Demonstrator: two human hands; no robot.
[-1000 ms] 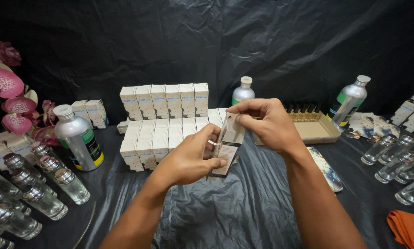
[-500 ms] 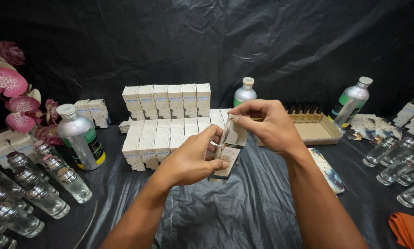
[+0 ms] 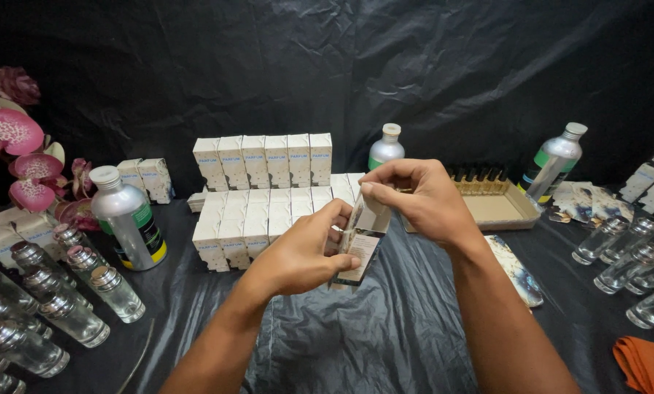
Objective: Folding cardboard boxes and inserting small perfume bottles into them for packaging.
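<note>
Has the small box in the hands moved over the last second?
No. The small box stays in both hands, just right of the stacked white boxes, as before.

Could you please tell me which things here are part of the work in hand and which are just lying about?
In hand:
left hand
right hand
small box, held by both

Lying about:
stacked white boxes
metal bottle
glass bottles
cardboard tray
orange cloth
flowers
</note>
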